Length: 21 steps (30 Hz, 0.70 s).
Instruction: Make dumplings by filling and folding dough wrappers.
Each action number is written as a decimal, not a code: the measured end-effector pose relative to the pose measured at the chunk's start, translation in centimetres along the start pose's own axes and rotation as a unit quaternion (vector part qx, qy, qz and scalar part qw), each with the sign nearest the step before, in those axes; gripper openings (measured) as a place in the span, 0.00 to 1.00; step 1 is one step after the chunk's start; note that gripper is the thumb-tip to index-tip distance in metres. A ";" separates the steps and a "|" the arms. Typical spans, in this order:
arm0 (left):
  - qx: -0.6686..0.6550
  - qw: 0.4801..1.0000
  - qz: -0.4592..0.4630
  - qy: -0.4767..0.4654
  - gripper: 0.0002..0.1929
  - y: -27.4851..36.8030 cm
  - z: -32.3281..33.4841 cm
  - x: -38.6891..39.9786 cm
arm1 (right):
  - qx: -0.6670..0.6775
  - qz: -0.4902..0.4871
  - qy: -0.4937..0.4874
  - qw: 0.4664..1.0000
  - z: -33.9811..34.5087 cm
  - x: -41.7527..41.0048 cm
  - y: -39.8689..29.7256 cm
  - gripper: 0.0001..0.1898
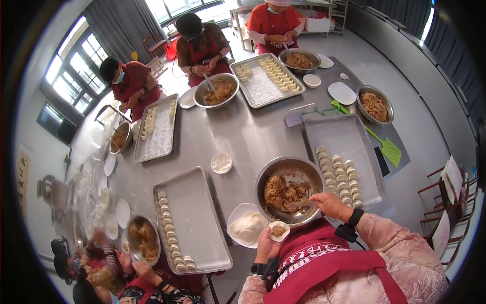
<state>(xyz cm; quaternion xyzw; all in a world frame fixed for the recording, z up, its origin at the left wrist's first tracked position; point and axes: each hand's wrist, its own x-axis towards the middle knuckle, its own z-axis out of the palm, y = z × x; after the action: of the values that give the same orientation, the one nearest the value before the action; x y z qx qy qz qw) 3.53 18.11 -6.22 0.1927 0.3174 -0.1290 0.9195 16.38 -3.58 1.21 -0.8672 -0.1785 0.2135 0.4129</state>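
On my left hand (pixel 266 246) lies a round dumpling wrapper (pixel 284 230) with a dab of brown filling (pixel 278 230) at its middle. My right hand (pixel 329 205) grips a spatula (pixel 300 204) whose blade reaches into the steel bowl (pixel 262 173) in front of me. Brown minced filling (pixel 283 192) heaps up on the bowl's left side. Just left of the bowl, a white plate (pixel 234 219) carries a stack of pale wrappers (pixel 248 228). Right of the bowl, a metal tray (pixel 358 146) bears rows of folded dumplings (pixel 338 176).
Another tray (pixel 197 224) with dumplings along one side lies to the left. A small bowl of white flour (pixel 221 163) stands mid-table. A green fly swatter (pixel 390 151) lies beyond the right tray. Several co-workers (pixel 203 49) work around the steel table (pixel 243 133) with bowls and trays.
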 end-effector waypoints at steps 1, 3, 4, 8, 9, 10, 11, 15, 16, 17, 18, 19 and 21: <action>0.004 1.000 0.003 0.003 0.20 0.2 0.0 -0.2 | -0.083 -0.032 0.033 0.995 0.3 0.3 1.2 0.08; 0.016 1.000 0.012 0.002 0.20 0.6 -0.4 -0.5 | -0.164 -0.064 0.068 0.982 1.3 1.1 3.3 0.09; 0.025 0.999 0.021 0.002 0.20 0.8 -0.4 -0.6 | -0.217 -0.073 0.080 0.970 1.9 1.4 4.2 0.08; 0.033 0.999 0.033 -0.001 0.18 1.7 0.4 -1.5 | -0.376 -0.037 0.022 0.925 3.9 1.9 6.4 0.05; 0.034 0.998 0.044 0.009 0.17 1.9 0.4 -1.7 | -0.376 -0.039 0.024 0.926 4.3 1.7 6.4 0.05; 0.035 0.998 0.054 0.020 0.17 2.0 0.5 -1.9 | -0.395 -0.043 -0.005 0.918 4.7 1.6 6.3 0.05; 0.036 0.998 0.055 0.018 0.17 2.2 0.6 -2.0 | -0.414 -0.047 -0.034 0.908 4.9 1.6 6.3 0.05; 0.030 0.997 0.069 0.015 0.18 2.4 1.1 -2.4 | -0.376 -0.104 -0.066 0.918 4.4 0.1 5.4 0.07; 0.021 0.997 0.069 -0.002 0.18 2.4 1.3 -2.5 | -0.367 -0.097 -0.081 0.921 4.4 -0.1 5.9 0.07; 0.021 0.997 0.069 -0.005 0.18 2.4 1.5 -2.4 | -0.369 -0.097 -0.079 0.921 4.2 -0.3 6.1 0.07; 0.019 0.997 0.073 -0.030 0.18 2.3 1.5 -2.3 | -0.362 -0.070 -0.097 0.924 3.8 -0.4 5.6 0.07; 0.017 0.995 0.079 -0.054 0.18 2.4 1.5 -2.3 | -0.354 -0.043 -0.115 0.927 3.6 -0.5 4.7 0.08; 0.004 0.997 0.061 -0.056 0.18 2.6 2.3 -2.5 | -0.353 -0.049 -0.090 0.930 2.5 -1.0 2.3 0.11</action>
<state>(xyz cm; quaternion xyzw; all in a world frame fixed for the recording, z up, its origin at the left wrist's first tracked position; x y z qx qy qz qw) 3.74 19.75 -2.26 0.2078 0.2522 -0.0846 0.9413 14.55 -3.81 -1.82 -0.9243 -0.3211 0.1931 0.0723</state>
